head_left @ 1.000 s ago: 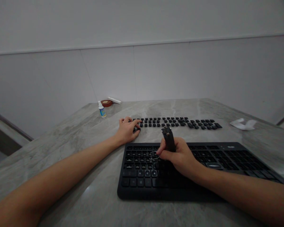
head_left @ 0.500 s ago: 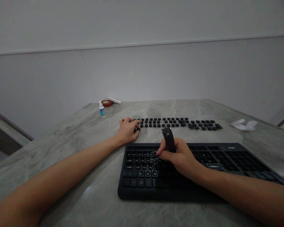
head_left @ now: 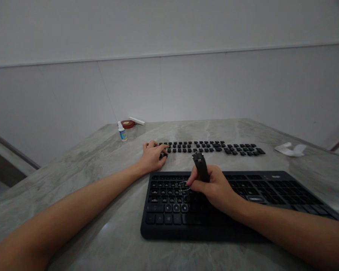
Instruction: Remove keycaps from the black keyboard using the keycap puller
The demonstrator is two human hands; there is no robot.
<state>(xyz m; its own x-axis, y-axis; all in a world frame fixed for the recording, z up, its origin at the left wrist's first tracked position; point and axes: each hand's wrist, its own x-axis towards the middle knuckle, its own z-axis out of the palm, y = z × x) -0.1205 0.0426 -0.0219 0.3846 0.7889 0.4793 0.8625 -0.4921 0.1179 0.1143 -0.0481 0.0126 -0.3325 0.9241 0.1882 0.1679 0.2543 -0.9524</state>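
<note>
Little shifts: right hand (head_left: pixel 215 187) clasps black tool (head_left: pixel 200 167); left hand (head_left: pixel 151 157), grip unclear; keycaps (head_left: pixel 218 149) seem light, best pinched edgewise

Between the keyboard (head_left: pixel 248 190) and the loose keys (head_left: pixel 205 145) there is a narrow passage, but the left hand (head_left: pixel 154 156) blocks its left end. Behind these keys, the table (head_left: pixel 197 130) offers room to the wall (head_left: pixel 192 86).
</note>
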